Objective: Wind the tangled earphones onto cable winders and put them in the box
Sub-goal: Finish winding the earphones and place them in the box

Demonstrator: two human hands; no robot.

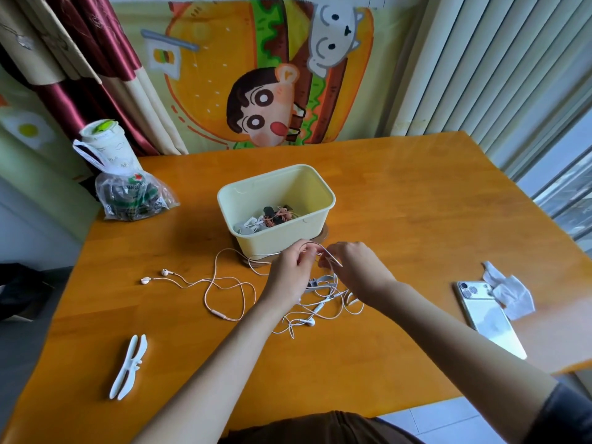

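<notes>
A pale yellow box (pixel 315 200) stands mid-table with several wound earphones inside. In front of it lie tangled earphones: a pinkish cable (pixel 224 283) with two buds (pixel 155 276) stretched to the left, and a white cable heap (pixel 320 310) under my hands. My left hand (pixel 290 270) and my right hand (pixel 354 264) are raised just before the box, each pinching a loop of the cable (pixel 323 249) between them. A grey winder (pixel 317 282) lies partly hidden below my hands. A white cable winder (pixel 128 366) rests at the front left.
A phone (pixel 487 318) and a crumpled tissue (pixel 509 291) lie at the right. A plastic bag (pixel 131 197) and a cup (pixel 102 145) stand at the back left. A round coaster (pixel 325 233) sits under the box. The table's right edge borders a window.
</notes>
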